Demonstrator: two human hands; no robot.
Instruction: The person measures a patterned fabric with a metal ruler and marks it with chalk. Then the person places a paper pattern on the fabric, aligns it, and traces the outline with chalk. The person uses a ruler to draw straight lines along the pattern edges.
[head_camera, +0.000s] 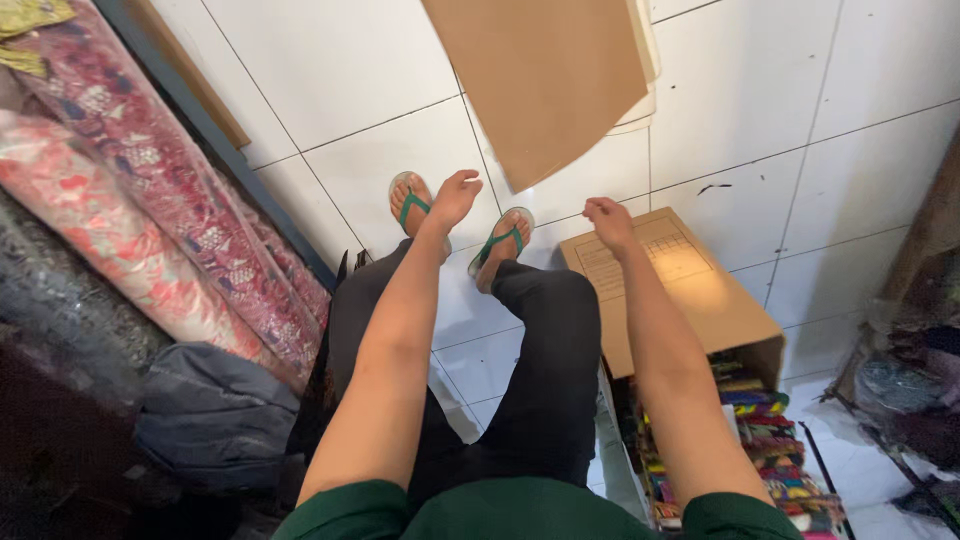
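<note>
I look down at my legs in dark trousers and my feet in green flip-flops on a white tiled floor. My left hand (453, 197) is stretched forward, fingers loosely apart, holding nothing. My right hand (607, 221) is also out in front, fingers curled, with nothing in it. A flat brown cardboard sheet (545, 80) is just beyond both hands, tilted and apart from them, above the floor. A cardboard box (680, 290) lies on its side under my right forearm, with colourful folded fabrics (765, 440) showing at its open end.
Rolls of patterned red and pink fabric (150, 200) in clear wrap lean along the left. A grey backpack (215, 415) sits below them. Dark bundles (915, 370) crowd the right edge. White floor tiles (330, 70) stretch ahead.
</note>
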